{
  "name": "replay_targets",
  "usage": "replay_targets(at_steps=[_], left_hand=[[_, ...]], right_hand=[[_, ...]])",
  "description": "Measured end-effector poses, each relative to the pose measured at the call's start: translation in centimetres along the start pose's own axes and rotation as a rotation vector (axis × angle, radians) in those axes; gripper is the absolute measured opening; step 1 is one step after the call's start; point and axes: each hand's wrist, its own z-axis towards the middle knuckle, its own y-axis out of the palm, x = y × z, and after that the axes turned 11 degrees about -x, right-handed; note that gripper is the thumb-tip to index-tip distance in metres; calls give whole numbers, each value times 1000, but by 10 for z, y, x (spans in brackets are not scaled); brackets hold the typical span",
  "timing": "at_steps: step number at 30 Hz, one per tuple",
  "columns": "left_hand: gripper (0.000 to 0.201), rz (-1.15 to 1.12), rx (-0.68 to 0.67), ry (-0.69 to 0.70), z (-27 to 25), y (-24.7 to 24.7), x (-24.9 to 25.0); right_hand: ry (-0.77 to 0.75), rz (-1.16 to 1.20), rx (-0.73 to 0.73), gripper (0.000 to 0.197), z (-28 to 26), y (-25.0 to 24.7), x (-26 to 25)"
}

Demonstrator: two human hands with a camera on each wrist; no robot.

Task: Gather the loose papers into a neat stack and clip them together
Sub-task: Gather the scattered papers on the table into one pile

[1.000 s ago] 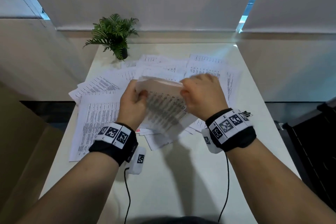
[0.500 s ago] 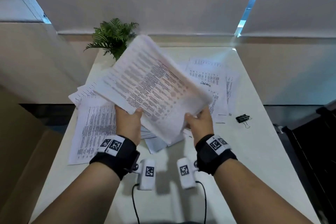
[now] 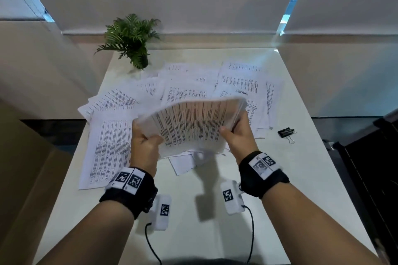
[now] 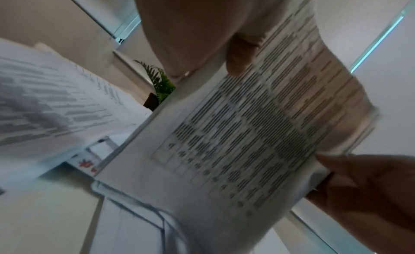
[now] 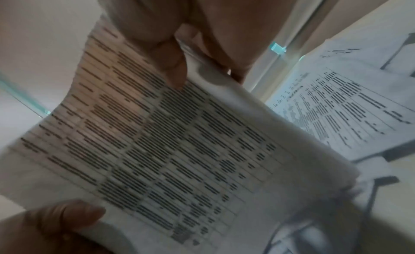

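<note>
Left hand [image 3: 144, 146] and right hand [image 3: 241, 133] each grip a side of a partial stack [image 3: 191, 127] held above mid-bench | loose papers [image 3: 107, 148] cover the far and left bench [image 3: 215, 221] | binder clip [image 3: 286, 133] unused near right edge | gathering partly done, clipping left

White sheets printed with dense black rows and ruled table columns in the held stack [image 3: 193, 127], faintly pinkish where light passes through near its far edge; same black-on-white tabular print across the loose papers [image 3: 112, 148] spread on the white table [image 3: 193, 232], with a handwritten black scribble on 1 sheet and a bit of red print on another under the stack in the left wrist view. Black binder clip [image 3: 285, 133] with silver wire handles, green fern-like plant [image 3: 131, 37] in a dark pot. Black wristbands with white tags carrying black square marker patterns on both wrists, white camera blocks with 1 such marker each, black cables trailing.
</note>
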Motion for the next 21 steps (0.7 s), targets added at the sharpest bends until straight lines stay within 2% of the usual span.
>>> replay_targets(at_steps=[2, 7, 10, 12, 13, 14, 17, 19, 21], left_hand=[[56, 10, 31, 1, 0, -2, -11], [54, 46, 102, -116, 9, -2, -36], [44, 227, 22, -154, 11, -4, -46], [37, 398, -6, -147, 13, -4, -47], [41, 459, -23, -142, 13, -2, -46], [51, 484, -63, -136, 12, 2, -45], [81, 471, -275, -92, 2, 28, -38], [75, 587, -445, -64, -7, 50, -46], [56, 778, -592, -49, -19, 74, -61]], right_hand=[[16, -37, 15, 37, -2, 2, 12], [110, -160, 8, 44, 1, 10, 27], [188, -359, -26, 27, 3, 9, 39], [208, -435, 27, 17, 2, 2, 42], [205, -445, 77, 10, 1, -5, 43], [204, -458, 128, 5, 0, -14, 43], [271, -547, 250, 28, -10, -49, 49], [359, -597, 302, 38, -27, -77, 59], [466, -607, 360, 37, -49, -109, 75]])
